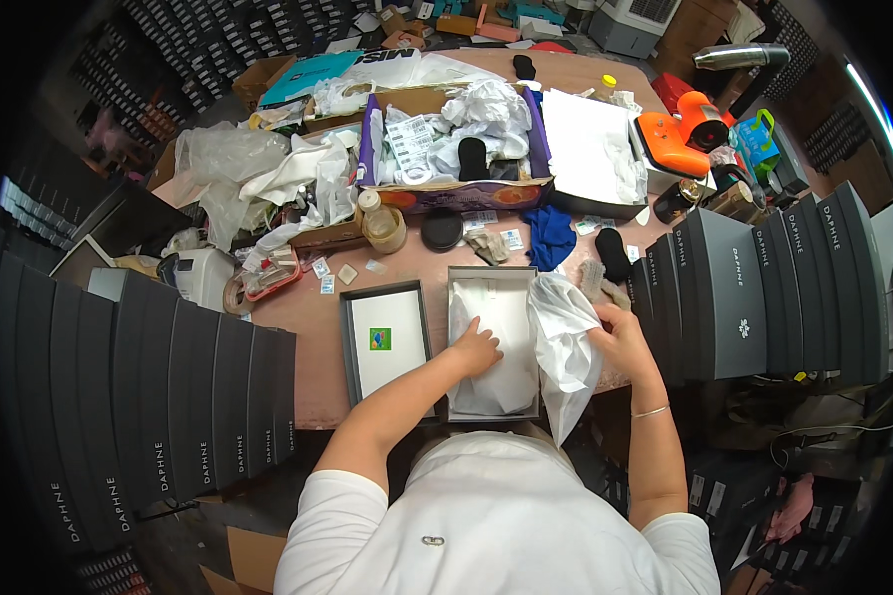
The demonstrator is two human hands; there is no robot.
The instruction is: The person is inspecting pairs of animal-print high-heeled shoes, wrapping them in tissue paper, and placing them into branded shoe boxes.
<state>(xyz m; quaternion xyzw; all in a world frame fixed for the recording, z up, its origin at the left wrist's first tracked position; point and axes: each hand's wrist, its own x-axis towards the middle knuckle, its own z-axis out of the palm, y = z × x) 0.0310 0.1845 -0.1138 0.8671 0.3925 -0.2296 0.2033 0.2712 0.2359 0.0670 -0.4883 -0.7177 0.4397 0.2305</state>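
Note:
In front of me stands an open grey shoebox (449,332) with something in a white wrapping (494,382) inside it; what the wrapping covers is hidden. My left hand (478,349) rests on that white wrapping, fingers apart and pointing into the box. To the right, my right hand (620,337) pinches the upper edge of a translucent white bag (563,357), which hangs down along the box's right side. On the left of the box lies its grey lid (345,337), inner side up, with a small green square card (380,339) on the white lining.
Dark shoeboxes stand in rows at left (184,397) and right (729,297). Beyond my hands are a purple carton of crumpled paper (446,198), a jar (385,236), a black round tin (442,230), a blue cloth (551,236) and an orange tool (670,144).

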